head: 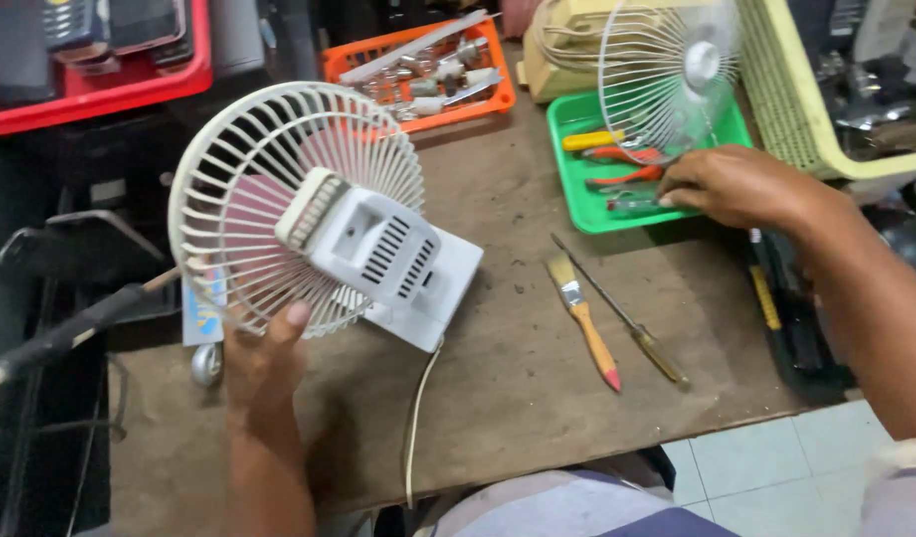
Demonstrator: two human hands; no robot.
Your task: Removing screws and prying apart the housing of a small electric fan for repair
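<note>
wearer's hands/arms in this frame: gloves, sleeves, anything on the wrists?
Both bare. The left hand and its forearm show no glove, sleeve, watch or ring. The right hand is also ungloved, with no visible rings or wrist strap; its forearm is uncovered up to a pale short sleeve at the frame edge. No cables or markings on either arm.

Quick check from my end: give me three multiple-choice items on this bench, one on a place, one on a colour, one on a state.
1. Where is the right hand?
A. at the green tray
B. on the floor
C. on the cord

2. What colour is the paintbrush handle?
A. blue
B. orange
C. black

3. How is the fan held?
A. lying untouched
B. hanging from its cord
C. gripped at the grille by the left hand

Answers: 1 A, fingers reach into the tray; 2 B, handle is orange; 3 C, thumb presses the grille's rim.
</note>
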